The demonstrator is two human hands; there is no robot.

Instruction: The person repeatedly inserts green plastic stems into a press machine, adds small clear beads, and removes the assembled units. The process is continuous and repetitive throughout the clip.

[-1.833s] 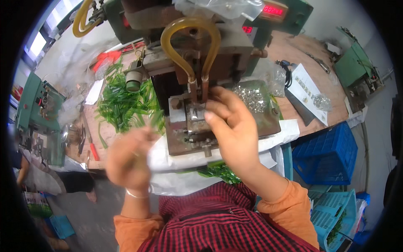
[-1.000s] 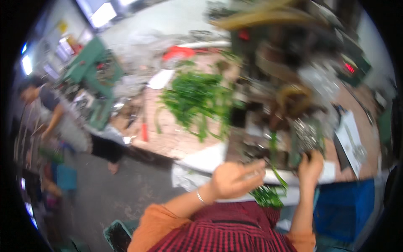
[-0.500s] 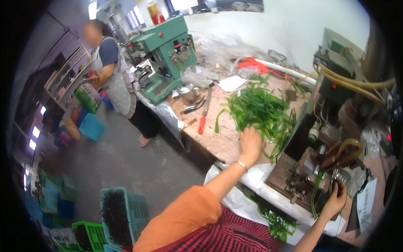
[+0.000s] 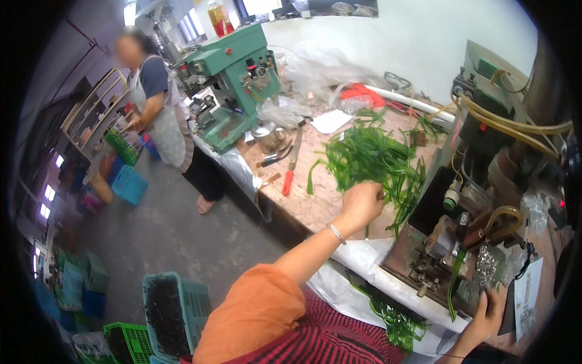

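Observation:
My left hand [image 4: 362,203] is curled closed at the near edge of a heap of glossy green strips [image 4: 370,151] on the worktable. Its fingertips are turned away, so what they hold, if anything, is hidden. A short green strip end [image 4: 367,231] shows just below that hand. My right hand [image 4: 485,318] rests at the lower right, fingers stretched toward a pile of small shiny metal pieces [image 4: 487,266]. Beside it stands a dark bench machine [image 4: 445,242], with a long green strip [image 4: 456,285] hanging over its front.
A green machine [image 4: 233,79] stands at the back left of the table. A red-handled tool [image 4: 287,182] lies left of the heap. Below the table edge are more green strips [image 4: 394,321]. Plastic crates [image 4: 197,309] stand on the floor. A person in an apron [image 4: 159,115] stands at the left.
My left hand has drawn slightly toward me and its fingers have curled in. My right hand has moved down from the metal pieces, which now show.

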